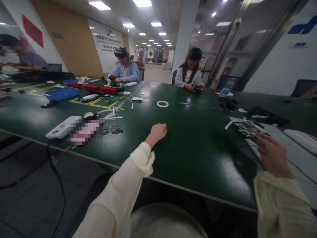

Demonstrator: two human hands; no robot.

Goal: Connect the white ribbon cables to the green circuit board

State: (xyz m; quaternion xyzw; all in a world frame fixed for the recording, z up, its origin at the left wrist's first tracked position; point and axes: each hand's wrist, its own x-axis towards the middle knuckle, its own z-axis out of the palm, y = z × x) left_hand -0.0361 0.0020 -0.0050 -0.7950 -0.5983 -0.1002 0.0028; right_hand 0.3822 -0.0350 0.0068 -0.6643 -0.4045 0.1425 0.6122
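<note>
My left hand [158,133] rests on the green table [195,145] near the middle, its fingers curled in; nothing shows in it. Over at the right, my right hand [272,153] holds the near edge of a flat object with small parts on it [245,127], perhaps a circuit board, between thumb and fingers. That object is above a light grey surface [297,158]. A white ring, like a roll of tape [162,104], lies beyond my left hand. To the left of that hand are folded glasses [112,129].
At the left lie a white device [63,127], a pink phone-like item [85,132], paper strips [112,114] and a blue tray [60,94]. Black cables [267,115] lie at the right. Two people [125,69] [190,74] sit across the table.
</note>
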